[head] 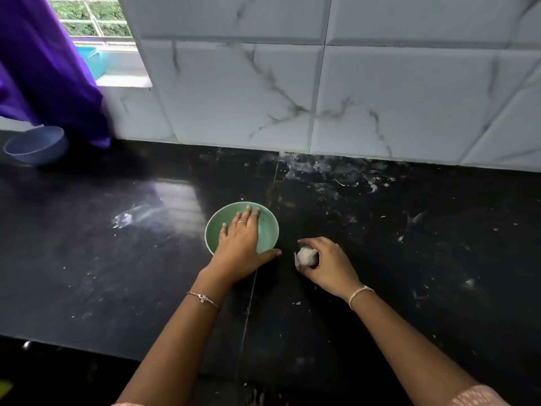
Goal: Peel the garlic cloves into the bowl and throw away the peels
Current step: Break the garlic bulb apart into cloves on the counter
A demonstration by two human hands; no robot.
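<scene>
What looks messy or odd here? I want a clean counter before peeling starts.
The black counter has white flecks and smears, thickest near the wall at the back right. Nothing is spilled or broken. The left hand rests over the green bowl; the right hand holds the garlic.

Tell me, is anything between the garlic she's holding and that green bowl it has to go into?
Only her own left hand, which lies spread over the green bowl and covers much of its opening. The strip of black counter between the bowl and the garlic bulb in her right hand is bare.
</scene>
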